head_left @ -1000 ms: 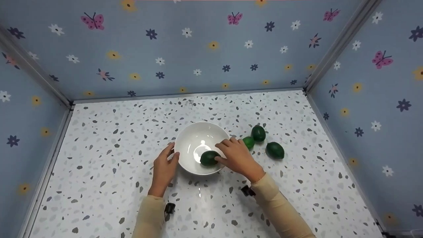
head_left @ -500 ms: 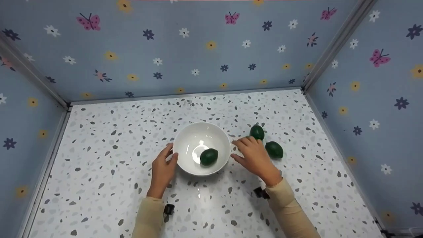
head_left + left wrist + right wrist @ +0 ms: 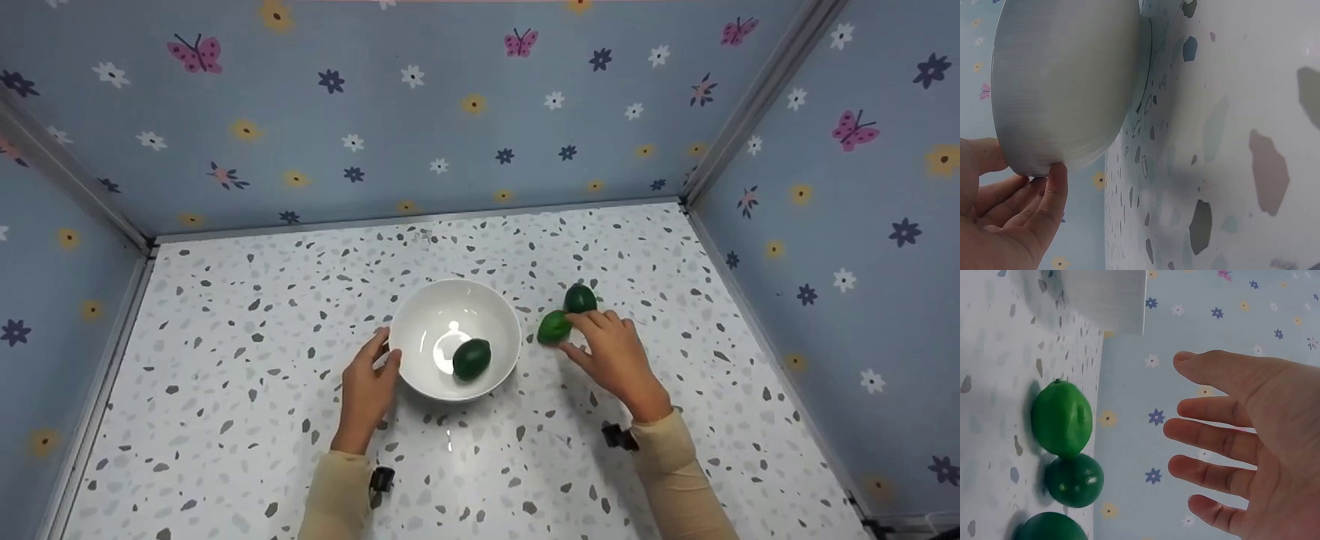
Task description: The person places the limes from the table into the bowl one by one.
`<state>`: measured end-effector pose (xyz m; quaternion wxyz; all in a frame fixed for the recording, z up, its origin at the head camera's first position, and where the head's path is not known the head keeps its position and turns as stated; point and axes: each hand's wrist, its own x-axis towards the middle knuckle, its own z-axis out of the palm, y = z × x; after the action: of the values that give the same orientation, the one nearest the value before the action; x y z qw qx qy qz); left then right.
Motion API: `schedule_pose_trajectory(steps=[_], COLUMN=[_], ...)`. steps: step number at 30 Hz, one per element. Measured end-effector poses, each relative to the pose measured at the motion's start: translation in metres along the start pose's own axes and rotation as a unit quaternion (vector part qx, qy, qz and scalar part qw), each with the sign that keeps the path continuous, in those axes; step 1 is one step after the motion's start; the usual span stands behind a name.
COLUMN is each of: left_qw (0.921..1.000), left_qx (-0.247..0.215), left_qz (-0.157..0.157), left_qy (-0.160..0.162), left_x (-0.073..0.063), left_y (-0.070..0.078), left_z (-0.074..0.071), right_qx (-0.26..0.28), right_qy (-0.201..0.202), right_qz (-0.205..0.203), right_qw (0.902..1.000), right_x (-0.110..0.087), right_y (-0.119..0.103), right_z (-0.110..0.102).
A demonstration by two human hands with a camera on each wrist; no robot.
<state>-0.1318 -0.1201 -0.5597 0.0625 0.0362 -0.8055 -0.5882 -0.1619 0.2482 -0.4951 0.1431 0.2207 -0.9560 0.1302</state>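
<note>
Light-green lime [image 3: 1064, 417]: long axis aslant, nub toward bowl [image 3: 450, 300] | right fingers [image 3: 1207, 437] apart, beside it | left fingers [image 3: 1051, 194] gripping bowl

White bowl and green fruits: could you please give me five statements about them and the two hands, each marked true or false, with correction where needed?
1. The left hand grips the white bowl at its rim. True.
2. The white bowl holds two fruits. False: it holds one dark green fruit.
3. The bright green fruit lies on the speckled table. True.
4. The right hand grips a fruit. False: it holds nothing.
5. Only one fruit lies outside the bowl. False: the right wrist view shows three.
</note>
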Motion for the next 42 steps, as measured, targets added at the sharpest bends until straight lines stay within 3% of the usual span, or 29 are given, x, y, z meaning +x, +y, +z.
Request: schedule_pose_trajectory(steps=[8, 19, 34, 42], left_qw=[0.9999, 0.9999, 0.9998, 0.9991], left_qx=[-0.003, 0.000, 0.002, -0.019], left_qz=[0.014, 0.008, 0.014, 0.030], left_qy=[0.009, 0.012, 0.016, 0.025], left_x=[-0.001, 0.000, 0.000, -0.001], left_y=[0.000, 0.000, -0.003, -0.003], left_z=[0.001, 0.003, 0.005, 0.005], right_qx=[-0.002, 0.006, 0.033, 0.035], right_qy=[-0.006, -0.013, -0.024, -0.028], right_qz=[0.028, 0.065, 0.142, 0.166], right_qw=[0.9996, 0.9978, 0.9890, 0.9852], right_x=[-0.007, -0.014, -0.028, -0.035], right_y=[0.011, 0.025, 0.053, 0.064], right_z=[-0.001, 0.000, 0.000, 0.004])
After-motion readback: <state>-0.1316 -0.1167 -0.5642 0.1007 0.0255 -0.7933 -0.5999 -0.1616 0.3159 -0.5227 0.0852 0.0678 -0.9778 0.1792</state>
